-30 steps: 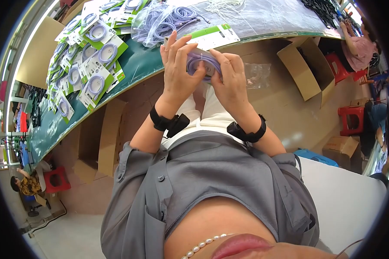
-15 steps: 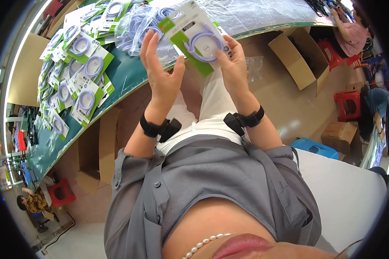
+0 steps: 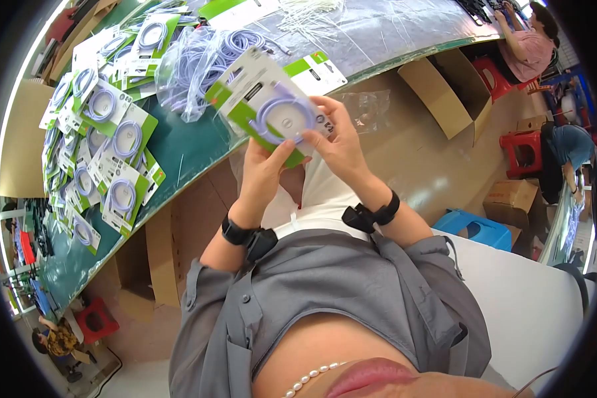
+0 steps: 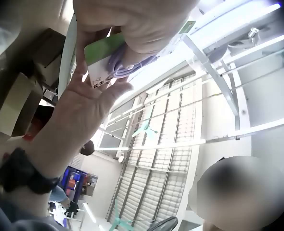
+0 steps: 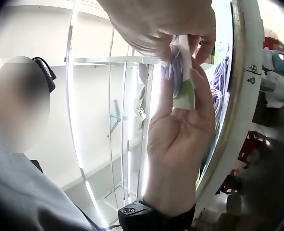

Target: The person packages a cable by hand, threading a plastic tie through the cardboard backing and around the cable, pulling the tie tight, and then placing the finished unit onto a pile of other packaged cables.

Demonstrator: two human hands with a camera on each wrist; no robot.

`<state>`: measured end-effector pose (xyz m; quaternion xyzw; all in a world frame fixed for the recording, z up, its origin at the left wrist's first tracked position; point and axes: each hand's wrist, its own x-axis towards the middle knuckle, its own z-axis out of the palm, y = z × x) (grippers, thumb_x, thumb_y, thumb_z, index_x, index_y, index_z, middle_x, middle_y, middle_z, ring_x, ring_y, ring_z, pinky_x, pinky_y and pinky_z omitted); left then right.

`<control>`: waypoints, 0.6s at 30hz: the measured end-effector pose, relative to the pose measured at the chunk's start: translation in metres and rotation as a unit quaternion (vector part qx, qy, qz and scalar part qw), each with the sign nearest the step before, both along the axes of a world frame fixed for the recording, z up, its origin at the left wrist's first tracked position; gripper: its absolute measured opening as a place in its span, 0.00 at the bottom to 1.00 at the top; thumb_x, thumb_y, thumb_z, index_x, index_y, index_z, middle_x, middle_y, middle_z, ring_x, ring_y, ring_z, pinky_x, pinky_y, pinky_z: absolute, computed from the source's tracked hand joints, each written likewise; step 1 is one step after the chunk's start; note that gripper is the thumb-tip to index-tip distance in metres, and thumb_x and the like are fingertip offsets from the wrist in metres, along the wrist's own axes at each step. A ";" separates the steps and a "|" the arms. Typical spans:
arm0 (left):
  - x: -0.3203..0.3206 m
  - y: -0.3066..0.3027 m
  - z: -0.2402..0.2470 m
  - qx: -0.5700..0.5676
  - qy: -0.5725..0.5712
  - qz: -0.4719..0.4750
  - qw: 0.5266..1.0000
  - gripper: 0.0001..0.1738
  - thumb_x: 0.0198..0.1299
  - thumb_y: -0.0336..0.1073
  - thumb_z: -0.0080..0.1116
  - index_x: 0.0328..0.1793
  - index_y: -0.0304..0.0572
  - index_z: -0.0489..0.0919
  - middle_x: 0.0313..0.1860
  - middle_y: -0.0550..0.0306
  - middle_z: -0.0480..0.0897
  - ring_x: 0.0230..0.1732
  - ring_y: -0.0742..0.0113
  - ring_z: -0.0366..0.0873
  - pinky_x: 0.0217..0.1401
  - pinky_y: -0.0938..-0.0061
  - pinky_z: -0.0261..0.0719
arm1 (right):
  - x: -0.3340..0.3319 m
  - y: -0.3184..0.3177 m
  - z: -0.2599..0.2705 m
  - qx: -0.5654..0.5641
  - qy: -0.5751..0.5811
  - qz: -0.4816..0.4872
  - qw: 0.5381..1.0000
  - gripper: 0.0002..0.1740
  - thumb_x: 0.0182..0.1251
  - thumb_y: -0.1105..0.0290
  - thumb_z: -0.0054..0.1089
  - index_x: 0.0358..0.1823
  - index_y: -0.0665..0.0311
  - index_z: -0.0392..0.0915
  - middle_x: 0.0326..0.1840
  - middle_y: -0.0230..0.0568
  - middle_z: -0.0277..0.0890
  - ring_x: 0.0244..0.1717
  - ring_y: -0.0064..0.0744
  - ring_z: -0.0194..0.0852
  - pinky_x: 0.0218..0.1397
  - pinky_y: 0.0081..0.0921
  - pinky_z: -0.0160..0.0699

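Note:
A white-and-green retail card [image 3: 245,83] with a coiled lilac cable [image 3: 260,118] on its front is held between both hands, tilted, over the table's near edge. My left hand [image 3: 262,171] pinches its lower corner, thumb on the front. My right hand [image 3: 340,144] grips the lower right side, thumb beside the coil; the fingers behind the card are partly hidden. Seen from the left wrist, the coil [image 4: 117,65] lies under the left thumb. The right wrist view shows the card [image 5: 184,100] nearly edge-on between the hands.
Many similar carded cables [image 3: 123,139] are heaped on the green table [image 3: 186,142] at left. Behind the held card sits a clear bag of loose lilac cables [image 3: 192,76]. Another card [image 3: 318,71] lies near the table edge. Below stand open cardboard boxes [image 3: 438,96].
The card was edge-on in both hands, then raised in the right hand alone with the left hand spread apart. Now it is lower and further left, and the left hand pinches it again.

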<state>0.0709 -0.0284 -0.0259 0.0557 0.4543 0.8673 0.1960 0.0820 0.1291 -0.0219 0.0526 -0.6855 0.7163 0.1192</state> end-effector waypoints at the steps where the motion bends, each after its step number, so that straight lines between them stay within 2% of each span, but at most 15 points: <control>1: -0.001 -0.006 -0.002 0.001 0.000 -0.002 1.000 0.26 0.63 0.28 0.53 0.66 0.43 0.60 0.58 0.51 0.73 0.54 0.60 0.77 0.43 0.63 0.86 | -0.004 0.003 -0.002 0.035 0.011 0.033 0.999 0.23 0.60 0.72 0.63 0.57 0.66 0.69 0.53 0.39 0.70 0.52 0.25 0.68 0.55 0.21 0.69; 2: -0.003 -0.014 -0.004 0.017 -0.015 -0.008 1.000 0.26 0.63 0.28 0.53 0.66 0.43 0.60 0.58 0.52 0.72 0.54 0.60 0.77 0.44 0.62 0.86 | -0.016 0.013 0.002 0.036 0.012 0.032 0.999 0.23 0.60 0.72 0.63 0.57 0.66 0.69 0.53 0.39 0.70 0.52 0.25 0.68 0.55 0.21 0.69; 4: -0.005 -0.025 -0.010 0.047 -0.046 -0.016 0.998 0.26 0.63 0.26 0.51 0.67 0.45 0.61 0.59 0.52 0.72 0.56 0.58 0.76 0.46 0.60 0.86 | -0.063 0.047 0.010 0.259 -0.067 -0.071 0.961 0.12 0.62 0.68 0.62 0.44 0.65 0.77 0.42 0.38 0.75 0.45 0.22 0.70 0.48 0.20 0.70; 6: 0.000 -0.028 -0.019 0.049 -0.053 -0.018 0.997 0.26 0.63 0.26 0.51 0.67 0.45 0.60 0.59 0.53 0.72 0.56 0.58 0.76 0.47 0.59 0.85 | -0.117 0.076 -0.003 0.283 0.034 -0.158 0.946 0.09 0.62 0.66 0.60 0.34 0.66 0.78 0.33 0.39 0.76 0.39 0.28 0.74 0.43 0.25 0.72; 7: 0.001 -0.028 -0.023 0.051 -0.056 -0.022 0.997 0.26 0.63 0.26 0.51 0.67 0.44 0.60 0.59 0.53 0.72 0.55 0.58 0.76 0.48 0.58 0.84 | -0.139 0.083 -0.007 0.282 0.038 -0.155 0.946 0.09 0.62 0.66 0.60 0.34 0.66 0.78 0.33 0.39 0.76 0.39 0.28 0.74 0.43 0.25 0.72; 9: 0.004 -0.028 -0.024 0.051 -0.075 -0.026 0.996 0.26 0.63 0.25 0.51 0.67 0.44 0.61 0.58 0.54 0.73 0.54 0.58 0.77 0.50 0.57 0.83 | -0.174 0.088 -0.018 0.504 0.088 -0.191 0.837 0.11 0.61 0.64 0.58 0.34 0.66 0.77 0.33 0.45 0.75 0.40 0.41 0.74 0.44 0.34 0.73; 11: 0.007 -0.030 -0.027 0.034 -0.088 -0.036 0.995 0.26 0.62 0.27 0.54 0.66 0.45 0.63 0.57 0.56 0.74 0.51 0.61 0.77 0.50 0.58 0.83 | -0.194 0.090 -0.031 0.622 0.046 -0.153 0.767 0.11 0.59 0.63 0.55 0.32 0.64 0.77 0.34 0.50 0.76 0.40 0.50 0.75 0.44 0.44 0.74; 12: 0.006 -0.034 -0.034 0.016 -0.081 -0.038 0.996 0.26 0.61 0.27 0.55 0.65 0.45 0.63 0.56 0.56 0.74 0.50 0.62 0.77 0.49 0.59 0.83 | -0.188 0.084 -0.020 0.607 0.059 -0.140 0.780 0.11 0.59 0.63 0.52 0.32 0.64 0.77 0.34 0.50 0.76 0.41 0.50 0.75 0.44 0.43 0.74; 13: 0.005 -0.037 -0.037 0.018 -0.088 -0.033 0.995 0.26 0.62 0.26 0.53 0.66 0.45 0.62 0.57 0.53 0.73 0.51 0.58 0.77 0.49 0.56 0.83 | -0.198 0.091 -0.037 0.604 0.105 -0.147 0.776 0.11 0.58 0.64 0.52 0.30 0.64 0.78 0.34 0.50 0.76 0.41 0.50 0.74 0.43 0.44 0.73; 14: 0.004 -0.040 -0.038 0.018 -0.095 -0.025 0.995 0.27 0.62 0.24 0.51 0.68 0.45 0.61 0.58 0.50 0.73 0.53 0.54 0.77 0.49 0.53 0.83 | -0.201 0.096 -0.043 0.628 0.177 -0.123 0.748 0.11 0.59 0.65 0.51 0.30 0.65 0.77 0.32 0.49 0.75 0.39 0.50 0.73 0.42 0.44 0.72; 15: 0.003 -0.042 -0.036 0.038 -0.105 -0.018 0.994 0.26 0.62 0.27 0.54 0.66 0.45 0.62 0.56 0.53 0.74 0.51 0.60 0.77 0.48 0.59 0.83 | -0.211 0.110 -0.058 0.628 0.149 -0.100 0.757 0.09 0.59 0.66 0.51 0.31 0.65 0.75 0.31 0.50 0.72 0.38 0.51 0.71 0.41 0.45 0.71; 16: 0.004 -0.043 -0.036 0.062 -0.119 -0.019 0.991 0.26 0.62 0.29 0.56 0.65 0.45 0.64 0.54 0.57 0.74 0.49 0.66 0.77 0.47 0.64 0.83 | -0.212 0.111 -0.065 0.586 0.152 -0.125 0.786 0.06 0.59 0.69 0.51 0.30 0.65 0.72 0.31 0.52 0.71 0.37 0.53 0.69 0.41 0.45 0.69; 18: 0.002 -0.046 -0.041 0.063 -0.089 -0.051 0.993 0.28 0.63 0.29 0.55 0.68 0.49 0.61 0.58 0.55 0.72 0.55 0.61 0.75 0.49 0.60 0.83 | -0.223 0.115 -0.064 0.613 0.150 -0.085 0.771 0.05 0.59 0.72 0.51 0.30 0.66 0.69 0.33 0.54 0.71 0.37 0.56 0.69 0.41 0.45 0.69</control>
